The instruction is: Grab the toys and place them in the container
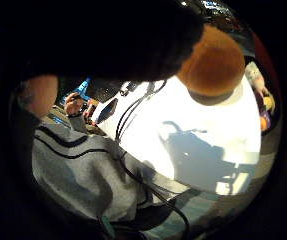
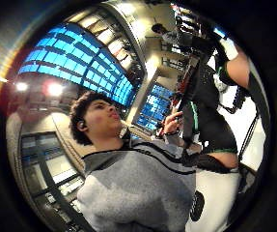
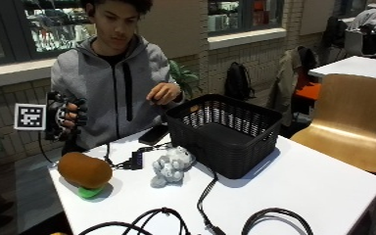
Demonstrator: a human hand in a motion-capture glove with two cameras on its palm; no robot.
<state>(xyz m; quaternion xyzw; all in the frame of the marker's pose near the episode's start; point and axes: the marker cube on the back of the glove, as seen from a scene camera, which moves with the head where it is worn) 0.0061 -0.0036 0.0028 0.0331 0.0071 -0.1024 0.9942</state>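
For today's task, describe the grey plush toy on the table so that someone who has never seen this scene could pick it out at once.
Start at the black basket on the white table. Just beside the basket, on the side toward the person's gloved right hand, lies the grey plush toy, next to a black cable. Unlike the smooth brown toy at the table's end, it is small, pale grey and fuzzy.

Right hand point(image 3: 67, 119) raised at chest height, palm turned toward the body, fingers relaxed, gripping nothing. Bare left hand point(image 3: 164, 93) lifted, fingers loosely curled.
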